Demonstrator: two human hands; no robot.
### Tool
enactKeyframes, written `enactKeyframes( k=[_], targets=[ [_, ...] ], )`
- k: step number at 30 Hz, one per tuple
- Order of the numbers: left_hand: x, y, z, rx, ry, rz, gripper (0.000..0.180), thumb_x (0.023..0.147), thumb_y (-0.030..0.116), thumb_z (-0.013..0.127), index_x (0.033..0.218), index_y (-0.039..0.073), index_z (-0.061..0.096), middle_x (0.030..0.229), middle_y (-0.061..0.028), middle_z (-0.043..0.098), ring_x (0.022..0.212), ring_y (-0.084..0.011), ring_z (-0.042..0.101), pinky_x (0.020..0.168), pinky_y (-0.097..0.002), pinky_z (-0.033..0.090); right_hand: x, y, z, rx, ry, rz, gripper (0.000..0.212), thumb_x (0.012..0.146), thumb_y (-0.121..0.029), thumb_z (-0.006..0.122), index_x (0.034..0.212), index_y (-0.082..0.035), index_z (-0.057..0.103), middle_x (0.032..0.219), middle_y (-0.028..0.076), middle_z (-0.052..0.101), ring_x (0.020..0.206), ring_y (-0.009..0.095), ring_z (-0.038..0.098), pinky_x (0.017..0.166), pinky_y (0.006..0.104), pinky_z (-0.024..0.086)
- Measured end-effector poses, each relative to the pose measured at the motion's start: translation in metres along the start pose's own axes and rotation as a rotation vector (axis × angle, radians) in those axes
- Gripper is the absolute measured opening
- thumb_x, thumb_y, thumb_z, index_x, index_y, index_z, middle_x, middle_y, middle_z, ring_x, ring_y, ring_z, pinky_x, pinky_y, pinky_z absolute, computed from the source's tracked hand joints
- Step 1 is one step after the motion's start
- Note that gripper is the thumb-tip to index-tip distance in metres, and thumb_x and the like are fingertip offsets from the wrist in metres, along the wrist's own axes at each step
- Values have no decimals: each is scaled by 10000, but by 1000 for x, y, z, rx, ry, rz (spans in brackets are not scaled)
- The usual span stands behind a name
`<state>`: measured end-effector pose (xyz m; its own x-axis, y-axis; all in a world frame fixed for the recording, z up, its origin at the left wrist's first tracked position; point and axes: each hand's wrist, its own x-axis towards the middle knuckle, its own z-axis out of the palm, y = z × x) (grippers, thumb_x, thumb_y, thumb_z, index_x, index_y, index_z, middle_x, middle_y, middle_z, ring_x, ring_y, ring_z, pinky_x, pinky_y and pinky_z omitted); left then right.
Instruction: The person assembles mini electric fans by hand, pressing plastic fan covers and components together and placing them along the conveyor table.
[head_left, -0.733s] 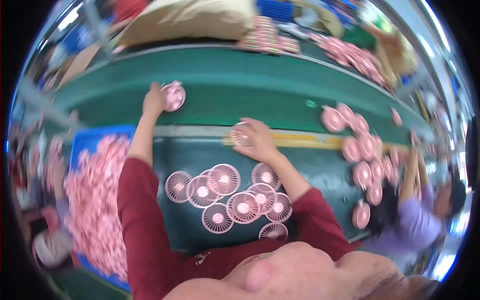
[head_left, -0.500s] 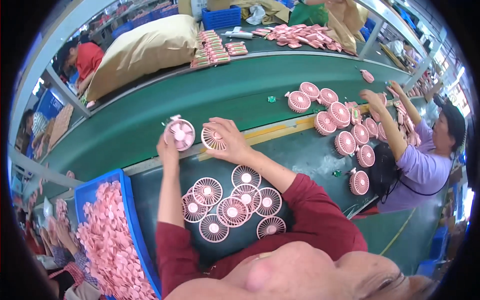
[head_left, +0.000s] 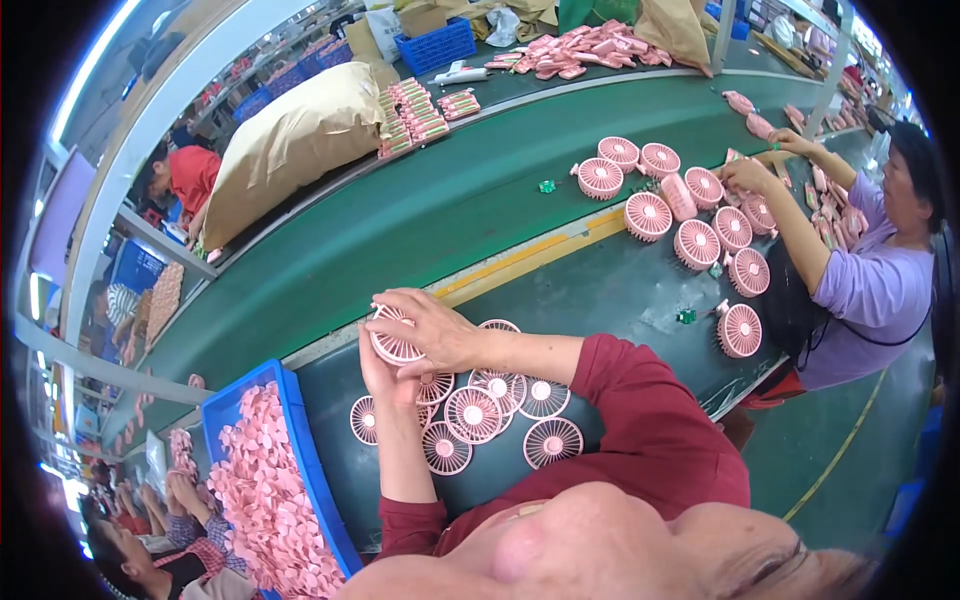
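A pink mini fan head (head_left: 390, 346) is held between my two hands, its slotted round grille facing up. My left hand (head_left: 378, 378) is closed round it from below and the left side. Over the top lies my right hand (head_left: 440, 335), its fingers closed on the grille and rim. The fan's blades are hidden under the grille. Just below my hands, several loose pink grilles (head_left: 472, 414) lie partly overlapping on the dark green bench (head_left: 330, 370).
A blue bin (head_left: 312, 475) full of pink fan blades (head_left: 265, 470) stands at the left. Beyond runs a green conveyor belt (head_left: 500, 205). Finished-looking fan heads (head_left: 696, 244) cluster at the right, by a co-worker in a lilac top (head_left: 860, 320). A large paper sack (head_left: 295, 150) lies across the belt.
My hands were apart, the left with the fan head showing its blades, the right with a grille. Now they have come together, with the grille over the fan head. The view has shifted.
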<state>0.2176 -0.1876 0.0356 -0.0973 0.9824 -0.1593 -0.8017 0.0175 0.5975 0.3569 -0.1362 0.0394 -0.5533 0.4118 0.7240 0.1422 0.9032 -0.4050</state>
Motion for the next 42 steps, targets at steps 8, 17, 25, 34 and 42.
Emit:
enactKeyframes(
  k=[8, 17, 25, 34, 42],
  targets=[
    [-8, -46, 48, 486, 158, 682, 452, 1061, 381, 347, 1337, 24, 381, 1291, -125, 463, 1173, -226, 516, 987, -377, 451, 4, 2, 3, 454, 91, 171, 653, 939, -465, 526, 1398, -28, 371, 1394, 221, 408, 1316, 379, 394, 1113, 460, 298],
    [21, -48, 36, 880, 139, 862, 464, 1073, 330, 321, 1375, -21, 356, 1307, -136, 453, 1182, -214, 500, 975, -354, 427, 9, 25, 12, 722, 185, 330, 506, 999, -363, 485, 1344, -7, 387, 1255, 174, 511, 1229, 241, 482, 1049, 356, 377],
    [-29, -45, 2, 1370, -123, 444, 366, 937, 134, 580, 1291, 40, 574, 1348, -149, 547, 1302, -281, 470, 1069, -393, 378, -12, 140, -67, -386, 454, 615, 435, 673, -400, 765, 1044, -191, 677, 1150, 142, 608, 1016, 364, 580, 877, 511, 468],
    [-131, -75, 6, 2025, -446, 549, 668, 770, 302, 759, 1375, 162, 511, 1496, -131, 374, 1398, -396, 286, 1142, -560, 181, -62, 183, -62, -676, 405, 667, 534, 773, -247, 768, 1260, -151, 572, 1461, 251, 317, 1372, 447, 292, 1056, 663, 283],
    [-115, -88, -11, 2066, -331, 772, 689, 760, 354, 758, 1383, 204, 505, 1456, -111, 417, 1372, -359, 328, 1115, -544, 221, -84, 165, -64, -600, 371, 476, 395, 771, -179, 747, 1154, -141, 658, 1433, 231, 391, 1352, 435, 337, 1066, 562, 338]
  ],
)
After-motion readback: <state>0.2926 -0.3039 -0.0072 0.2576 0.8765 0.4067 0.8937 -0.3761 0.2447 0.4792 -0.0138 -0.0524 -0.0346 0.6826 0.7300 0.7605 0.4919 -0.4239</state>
